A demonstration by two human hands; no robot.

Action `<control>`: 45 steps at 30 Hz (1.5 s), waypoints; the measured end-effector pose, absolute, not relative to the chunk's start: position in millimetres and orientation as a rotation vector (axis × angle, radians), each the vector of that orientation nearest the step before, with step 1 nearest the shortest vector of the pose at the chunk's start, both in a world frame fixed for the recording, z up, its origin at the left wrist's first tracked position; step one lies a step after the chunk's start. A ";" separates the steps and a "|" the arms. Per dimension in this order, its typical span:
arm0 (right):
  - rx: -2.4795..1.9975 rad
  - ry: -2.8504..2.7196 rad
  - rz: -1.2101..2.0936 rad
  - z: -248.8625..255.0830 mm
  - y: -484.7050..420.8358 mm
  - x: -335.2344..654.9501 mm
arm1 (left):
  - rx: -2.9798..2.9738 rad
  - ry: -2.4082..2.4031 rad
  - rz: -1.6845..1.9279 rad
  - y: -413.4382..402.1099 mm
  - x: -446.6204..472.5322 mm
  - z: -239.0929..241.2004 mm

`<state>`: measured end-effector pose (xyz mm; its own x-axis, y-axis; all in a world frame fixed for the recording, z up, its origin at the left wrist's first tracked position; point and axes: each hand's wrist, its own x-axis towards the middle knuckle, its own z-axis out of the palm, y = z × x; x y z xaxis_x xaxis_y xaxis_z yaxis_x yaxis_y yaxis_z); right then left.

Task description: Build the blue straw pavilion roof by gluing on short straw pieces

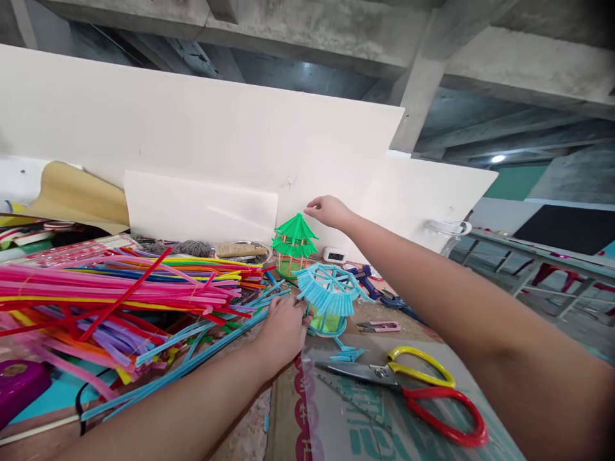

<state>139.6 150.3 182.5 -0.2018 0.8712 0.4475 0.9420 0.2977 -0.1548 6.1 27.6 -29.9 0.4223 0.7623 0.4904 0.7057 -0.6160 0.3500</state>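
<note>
A small blue pavilion model (327, 298), made of pipe cleaners, stands tilted in the middle of the table. My left hand (283, 330) is at its left side, fingers curled against its lower part; the fingertips are partly hidden. Behind it stands a green pavilion model (294, 243) with a two-tiered pointed roof. My right hand (329, 211) is raised just right of that roof's peak, thumb and fingers pinched together. Whether the fingertips touch the peak, or hold something tiny, I cannot make out. Short blue pieces (350, 354) lie before the blue model.
Bundles of colourful pipe cleaners (120, 285) cover the left side. Large scissors (408, 378) with yellow and red handles lie on a cardboard sheet (336, 416) at the front right. Pink thread snips (379, 326), a small digital clock (335, 255) and a clear jug (442, 237) are farther back.
</note>
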 end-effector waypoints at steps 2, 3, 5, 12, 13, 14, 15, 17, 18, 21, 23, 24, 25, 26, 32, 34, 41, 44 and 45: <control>-1.676 -2.102 -0.220 180.1 175.5 128.3 | 2.563 1.323 0.965 28.2 6.1 -30.8; -1.704 -2.103 -0.210 177.4 184.4 124.4 | 2.559 1.319 0.961 28.3 6.0 -31.0; -1.760 -2.115 -0.169 171.6 195.3 120.3 | 2.560 1.309 0.949 28.1 5.8 -31.0; -1.789 -2.113 0.058 166.4 193.3 136.9 | 2.603 1.318 0.949 25.9 5.0 -28.1; -1.763 -2.111 0.085 167.0 191.5 141.1 | 2.601 1.323 0.938 25.6 5.1 -27.7; -1.733 -2.111 0.108 167.6 189.8 145.0 | 2.597 1.328 0.928 25.5 5.2 -27.4; -1.703 -2.112 0.128 168.0 188.2 148.5 | 2.589 1.334 0.925 25.5 5.4 -27.3; -1.656 -2.114 0.156 168.7 185.7 153.7 | 2.574 1.334 0.936 25.8 5.8 -27.8; -1.642 -2.114 0.164 168.9 184.8 155.3 | 2.568 1.330 0.945 26.1 5.9 -28.2; -1.638 -2.108 0.161 169.4 183.4 156.9 | 2.571 1.325 0.964 26.7 6.0 -29.2; -1.653 -2.099 0.139 169.0 183.3 156.2 | 2.582 1.334 0.960 26.8 5.9 -29.1; -1.665 -2.096 0.127 168.4 183.5 155.4 | 2.585 1.339 0.955 26.7 5.8 -28.9; -1.678 -2.096 0.114 167.6 183.8 154.4 | 2.588 1.342 0.950 26.6 5.7 -28.7; -1.693 -2.099 0.102 166.6 184.4 153.1 | 2.589 1.343 0.944 26.5 5.7 -28.5; -1.761 -2.124 -0.001 163.2 189.5 140.7 | 2.600 1.327 0.929 26.1 5.5 -28.3; -1.775 -2.127 -0.042 164.0 190.9 137.3 | 2.603 1.327 0.933 26.1 5.2 -28.0; -1.823 -2.103 -0.142 160.4 192.5 140.6 | 2.610 1.332 0.919 26.3 4.6 -26.8; -1.819 -2.089 -0.155 158.2 191.7 144.9 | 2.606 1.345 0.932 26.2 5.0 -27.1; -1.807 -2.086 -0.158 158.0 190.8 145.9 | 2.604 1.347 0.935 26.2 5.1 -27.3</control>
<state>145.9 190.8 158.0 -0.1052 0.9309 0.3498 0.9730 0.1690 -0.1571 5.1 26.2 -27.3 0.4326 0.7595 0.4858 0.7208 -0.6150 0.3197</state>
